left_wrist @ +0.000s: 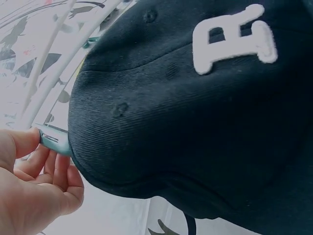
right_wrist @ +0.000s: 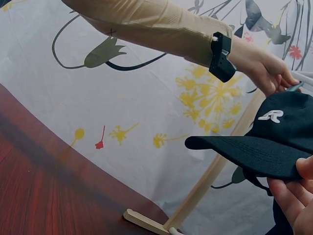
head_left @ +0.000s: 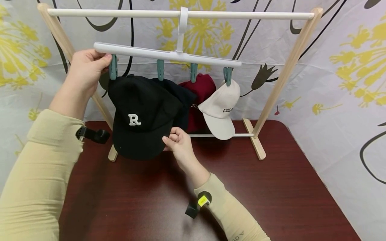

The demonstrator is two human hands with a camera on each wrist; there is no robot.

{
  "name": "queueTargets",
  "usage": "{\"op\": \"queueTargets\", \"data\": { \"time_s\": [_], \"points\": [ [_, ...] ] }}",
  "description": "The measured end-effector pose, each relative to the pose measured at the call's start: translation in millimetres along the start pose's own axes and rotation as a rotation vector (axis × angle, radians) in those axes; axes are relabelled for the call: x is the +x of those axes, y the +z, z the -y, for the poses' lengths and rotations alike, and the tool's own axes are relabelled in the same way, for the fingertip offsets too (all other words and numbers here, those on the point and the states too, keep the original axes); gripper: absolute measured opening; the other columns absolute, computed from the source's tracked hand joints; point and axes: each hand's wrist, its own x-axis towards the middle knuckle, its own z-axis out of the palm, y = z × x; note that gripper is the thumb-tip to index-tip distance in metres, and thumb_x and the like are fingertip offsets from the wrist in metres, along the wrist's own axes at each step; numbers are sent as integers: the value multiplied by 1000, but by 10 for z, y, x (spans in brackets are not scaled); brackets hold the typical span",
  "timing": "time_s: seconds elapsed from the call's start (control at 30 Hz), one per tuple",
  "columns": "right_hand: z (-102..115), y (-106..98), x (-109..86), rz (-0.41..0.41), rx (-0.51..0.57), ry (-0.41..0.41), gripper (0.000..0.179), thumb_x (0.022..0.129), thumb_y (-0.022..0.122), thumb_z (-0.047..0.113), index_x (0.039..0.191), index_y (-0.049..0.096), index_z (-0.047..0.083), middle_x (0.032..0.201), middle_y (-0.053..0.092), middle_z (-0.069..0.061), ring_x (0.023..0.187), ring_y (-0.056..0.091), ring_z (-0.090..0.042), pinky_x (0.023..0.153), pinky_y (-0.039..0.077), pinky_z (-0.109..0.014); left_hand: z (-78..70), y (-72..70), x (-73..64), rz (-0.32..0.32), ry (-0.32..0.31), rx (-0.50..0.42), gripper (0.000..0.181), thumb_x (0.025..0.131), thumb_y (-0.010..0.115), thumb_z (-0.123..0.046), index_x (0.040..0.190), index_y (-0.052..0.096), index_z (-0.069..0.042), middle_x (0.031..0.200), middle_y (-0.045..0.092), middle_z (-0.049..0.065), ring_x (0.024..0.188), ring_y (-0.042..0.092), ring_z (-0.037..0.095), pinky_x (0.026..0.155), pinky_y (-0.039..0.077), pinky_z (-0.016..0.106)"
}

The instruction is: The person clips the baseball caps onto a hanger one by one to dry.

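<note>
A black baseball cap with a white letter R hangs at the left end of a white hanger. My left hand pinches the teal clip above that cap, thumb and fingers on its upper end. In the left wrist view the clip meets the edge of the cap's crown. With thumb and fingers, my right hand grips the right edge of the cap's brim; the right wrist view shows the thumb on top of the brim and fingers below.
A dark navy cap, a maroon cap and a white cap hang from further clips to the right. The hanger hooks over the white rail of a wooden rack. The rack stands on a dark red table before a patterned curtain.
</note>
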Motion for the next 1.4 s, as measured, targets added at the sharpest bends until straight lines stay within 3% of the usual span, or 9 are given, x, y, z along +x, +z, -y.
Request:
{"op": "queueTargets", "data": {
  "time_s": [0.3,0.57,0.73,0.93,1.13,1.4],
  "points": [
    [11,15,6,6,-8,-1,15,87,57,-15,94,52,-3,77,66,-6,61,61,-13,61,54,-28,37,-2,-25,-12,-20,11,17,92,61,-4,79,71,-9,75,62,-1,65,49,9,58,42,16],
    [-8,12,4,-1,-6,1,15,87,57,-15,95,52,-3,77,65,-6,61,60,-13,60,54,-28,61,-40,-37,83,-103,-24,12,95,58,-10,93,69,-7,87,64,2,75,54,10,63,45,17],
    [-28,10,5,-4,8,4,16,87,57,-16,96,52,-2,77,65,-6,62,61,-13,60,54,-28,70,-49,-43,84,-141,-21,16,95,58,-13,106,66,-4,92,62,2,80,54,11,66,46,18],
    [-69,5,15,0,23,12,16,88,58,-13,98,52,-3,80,66,-7,64,61,-14,62,54,-28,97,-69,-51,83,-135,-14,29,96,57,-14,121,58,-1,96,62,3,82,54,11,67,46,18],
    [-116,-12,20,2,10,24,18,89,59,-11,104,53,-3,82,66,-7,66,62,-14,64,55,-29,142,-84,-73,110,-143,43,50,97,55,-18,142,41,0,116,55,5,93,53,11,70,46,17],
    [-175,-47,20,-17,-29,31,19,88,60,-11,105,54,-4,79,65,-5,69,63,-12,68,55,-30,199,-89,-85,107,-133,40,51,96,58,-17,140,43,3,105,60,-1,90,56,10,67,47,16]
  ]
}}
